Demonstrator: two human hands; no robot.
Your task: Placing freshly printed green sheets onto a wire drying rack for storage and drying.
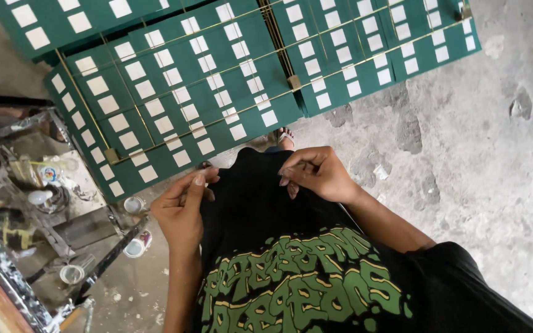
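A black T-shirt with a green and yellow printed pattern is worn by the person and fills the lower centre of the frame; its hem is pulled up and outward toward the middle of the frame. The hem is pinched on the left of centre by the left hand, with thumb and fingertips pressed together on the cloth; it is pinched on the right of centre by the right hand, whose fingers are curled and closed on a fold of the same fabric. The two hands are held near each other, apart, with black cloth stretched between them.

Just above the hem, a sandalled foot is seen on the grey concrete floor, which is stained and pitted across the right of the frame. Beyond the foot, across the upper frame, flat dark green panels are laid side by side; they are covered with rows of small white rectangles and crossed by thin brass-coloured rods.

At the lower left, a cluttered metal rack is seen, spattered with paint; small round tins are placed on and beside it, near the left hand.
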